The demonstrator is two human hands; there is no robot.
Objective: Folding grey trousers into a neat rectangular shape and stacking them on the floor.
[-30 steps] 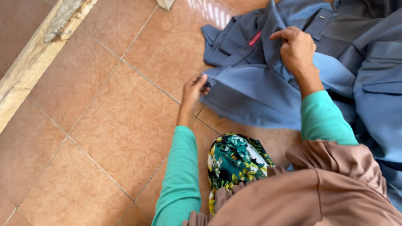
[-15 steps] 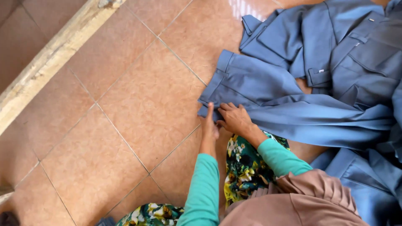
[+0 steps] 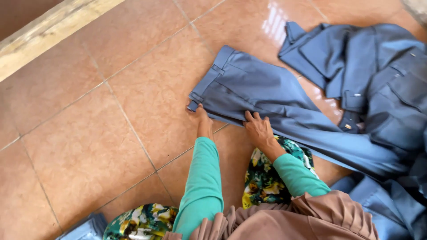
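a wooden beam (image 3: 53,33) is lying at the far left, along the edge of the tiled floor (image 3: 111,146). my left hand (image 3: 202,120) is pressing on the near corner of the trousers (image 3: 258,95), at the waistband, fingers together and flat. my right hand (image 3: 259,129) is resting just beside it on the lower edge, fingers spread, not gripping. the trousers are lying flat on the floor before my knees. a pile of blue clothes (image 3: 378,80) is sitting at the right.

Blue-grey trousers (image 3: 267,95) lie flat on tiles.
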